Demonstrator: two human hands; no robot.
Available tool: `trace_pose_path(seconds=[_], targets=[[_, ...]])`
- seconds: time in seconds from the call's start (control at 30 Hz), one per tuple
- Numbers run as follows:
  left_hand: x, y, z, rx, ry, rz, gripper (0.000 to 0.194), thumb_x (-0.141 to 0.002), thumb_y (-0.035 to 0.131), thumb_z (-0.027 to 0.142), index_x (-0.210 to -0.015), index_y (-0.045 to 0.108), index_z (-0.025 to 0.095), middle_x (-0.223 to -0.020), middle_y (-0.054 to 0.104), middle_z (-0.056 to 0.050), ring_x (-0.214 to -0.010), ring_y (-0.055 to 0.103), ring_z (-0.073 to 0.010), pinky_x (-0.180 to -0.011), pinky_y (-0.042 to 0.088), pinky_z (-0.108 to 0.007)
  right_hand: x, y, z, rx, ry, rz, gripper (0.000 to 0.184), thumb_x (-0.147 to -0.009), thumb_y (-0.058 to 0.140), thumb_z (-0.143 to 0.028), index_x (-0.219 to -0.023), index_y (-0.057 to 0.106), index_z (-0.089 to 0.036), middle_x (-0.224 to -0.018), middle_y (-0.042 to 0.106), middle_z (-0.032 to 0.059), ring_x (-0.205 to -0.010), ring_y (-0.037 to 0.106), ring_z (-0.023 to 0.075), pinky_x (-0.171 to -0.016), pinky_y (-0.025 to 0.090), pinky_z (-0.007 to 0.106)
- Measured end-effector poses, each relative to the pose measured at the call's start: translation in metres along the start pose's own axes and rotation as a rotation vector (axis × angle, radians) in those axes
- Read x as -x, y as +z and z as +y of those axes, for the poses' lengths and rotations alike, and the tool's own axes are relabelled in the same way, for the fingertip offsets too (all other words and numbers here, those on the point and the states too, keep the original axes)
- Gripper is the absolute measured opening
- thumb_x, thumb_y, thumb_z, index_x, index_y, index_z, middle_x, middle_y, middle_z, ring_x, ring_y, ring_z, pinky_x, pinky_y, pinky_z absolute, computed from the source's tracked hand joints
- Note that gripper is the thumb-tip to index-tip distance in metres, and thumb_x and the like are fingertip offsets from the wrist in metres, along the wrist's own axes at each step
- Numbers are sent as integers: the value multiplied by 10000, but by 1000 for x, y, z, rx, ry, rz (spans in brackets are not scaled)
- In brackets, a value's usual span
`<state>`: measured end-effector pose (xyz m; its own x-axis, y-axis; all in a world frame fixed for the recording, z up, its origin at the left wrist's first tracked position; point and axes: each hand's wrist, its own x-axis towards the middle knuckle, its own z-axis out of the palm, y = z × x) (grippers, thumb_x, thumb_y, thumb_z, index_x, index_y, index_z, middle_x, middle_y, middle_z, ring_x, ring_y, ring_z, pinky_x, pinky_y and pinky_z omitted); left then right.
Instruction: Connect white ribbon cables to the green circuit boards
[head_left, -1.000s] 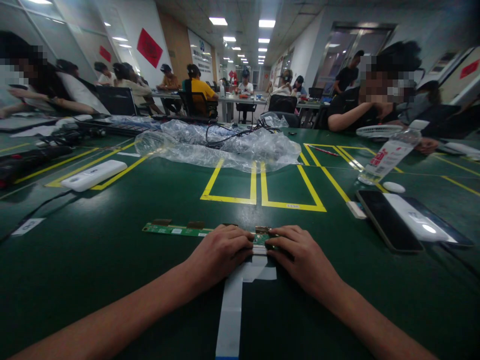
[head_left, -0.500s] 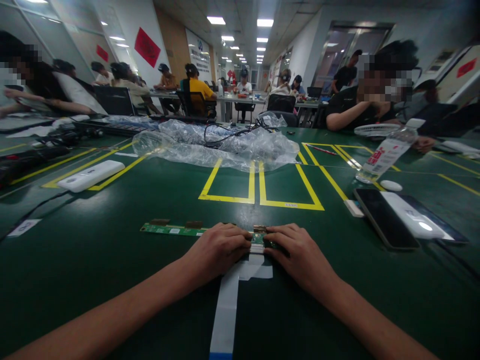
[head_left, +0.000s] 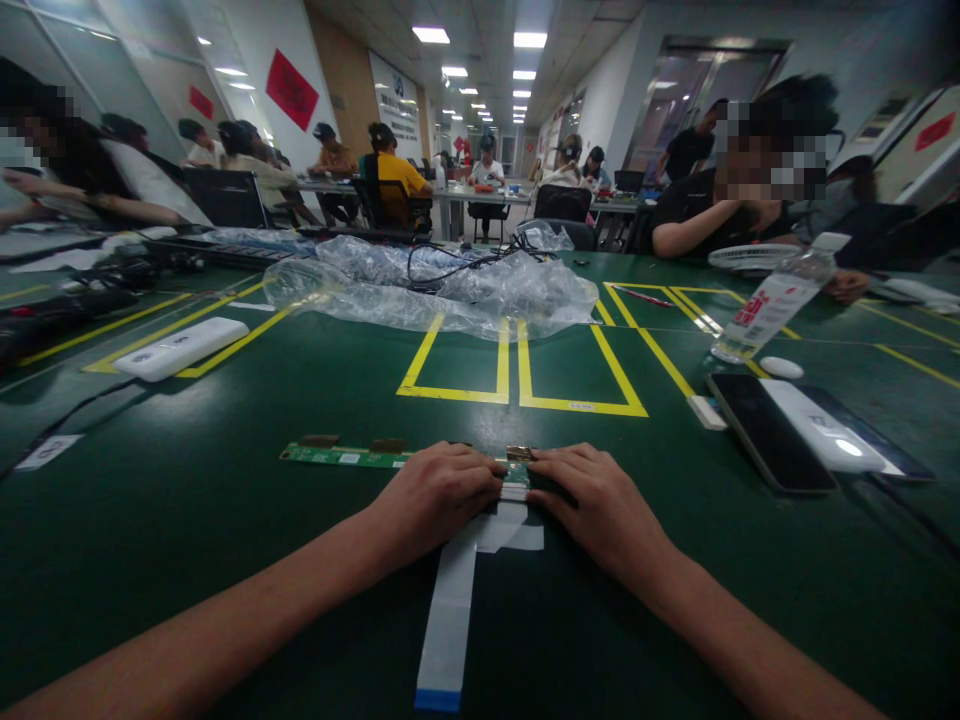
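Observation:
A long, narrow green circuit board (head_left: 367, 459) lies crosswise on the green table, and brown tabs stick out along its far edge. A white flat ribbon cable (head_left: 448, 620) with a blue end runs from the connector (head_left: 515, 492) towards me, folded near the board. My left hand (head_left: 442, 490) is closed on the board just left of the connector. My right hand (head_left: 592, 495) grips the board from the right, its fingertips close by the connector. Both hands cover much of the board's right part, and the fingertips are partly hidden.
Crumpled clear plastic bags (head_left: 450, 285) with a black cable lie across the middle. A white power bank-like device (head_left: 182, 348) is at left. At right are a water bottle (head_left: 776, 300) and a phone (head_left: 769, 430). Yellow tape (head_left: 454, 395) marks rectangles. People sit around.
The view has shifted slightly, and more of the cable's blue end shows. Both hands stay at the connector with almost no visible movement.

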<state>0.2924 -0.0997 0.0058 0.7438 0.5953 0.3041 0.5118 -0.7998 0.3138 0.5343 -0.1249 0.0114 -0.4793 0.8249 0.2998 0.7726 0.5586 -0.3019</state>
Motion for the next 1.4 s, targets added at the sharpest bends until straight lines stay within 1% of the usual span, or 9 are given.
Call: trace_pose_path(seconds=[0.13, 0.3, 0.4, 0.57, 0.77, 0.97, 1.23, 1.33, 1.4], targets=[[0, 0, 0, 3, 7, 13, 162, -959, 551, 188, -1022, 700, 181, -1046, 714, -49, -944, 664, -191, -859, 510, -367, 1, 1, -1, 31, 4, 3, 284, -904, 661, -261, -1187, 636, -251, -1202, 701, 32, -1051, 612, 253, -849, 480, 435], [-1, -2, 2, -13, 34, 32, 180, -953, 533, 154, -1001, 706, 168, -976, 728, -51, -897, 687, -167, -850, 535, -326, 1, 0, -4, 72, -5, 0, 254, -928, 624, -258, -1181, 641, -240, -1206, 702, 45, -1048, 619, 273, -832, 470, 456], [0, -2, 2, -32, 25, 31, 174, -950, 537, 155, -1004, 702, 173, -1012, 730, -51, -916, 693, -174, -825, 536, -316, 1, -1, -5, 81, -32, -12, 238, -939, 606, -263, -1171, 654, -243, -1234, 685, 47, -1058, 603, 273, -831, 466, 449], [3, 1, -1, -24, 37, 44, 183, -962, 538, 182, -1071, 684, 203, -1168, 702, -42, -1033, 677, -193, -831, 519, -317, -1, -1, -2, 10, -87, -14, 219, -949, 578, -233, -1137, 684, -274, -1275, 638, 52, -1113, 560, 257, -867, 469, 436], [3, -1, -4, -7, 41, 63, 208, -945, 560, 180, -1102, 696, 199, -1149, 710, -49, -979, 689, -189, -805, 527, -321, -3, -1, 3, -86, -50, -23, 226, -925, 610, -188, -1106, 700, -288, -1211, 666, 30, -1063, 578, 234, -839, 480, 416], [1, -3, -2, 21, 53, 33, 225, -945, 549, 165, -1104, 704, 202, -1142, 715, -45, -967, 694, -180, -792, 533, -316, -5, 1, 2, -72, -39, -22, 224, -910, 632, -178, -1107, 691, -264, -1149, 699, 23, -990, 599, 215, -825, 473, 394], [0, -3, -3, 25, 33, 21, 230, -930, 577, 169, -1112, 707, 225, -1151, 714, -31, -959, 700, -175, -814, 542, -320, -4, -1, -3, -41, -21, -20, 207, -906, 626, -169, -1092, 674, -247, -1125, 710, 33, -969, 617, 223, -802, 485, 400], [1, -4, -3, 10, 26, 21, 228, -924, 569, 155, -1098, 707, 206, -1153, 713, -45, -975, 697, -190, -826, 545, -337, 0, -1, -8, -38, -39, -29, 241, -943, 569, -188, -1160, 653, -252, -1187, 691, 36, -1030, 610, 233, -853, 492, 430], [2, -5, -2, 13, 26, 26, 247, -919, 557, 138, -1111, 700, 197, -1171, 705, -49, -1013, 686, -195, -872, 539, -355, 4, -1, -14, -42, -73, -50, 298, -974, 500, -187, -1236, 623, -257, -1288, 645, 42, -1151, 573, 242, -955, 471, 463]])
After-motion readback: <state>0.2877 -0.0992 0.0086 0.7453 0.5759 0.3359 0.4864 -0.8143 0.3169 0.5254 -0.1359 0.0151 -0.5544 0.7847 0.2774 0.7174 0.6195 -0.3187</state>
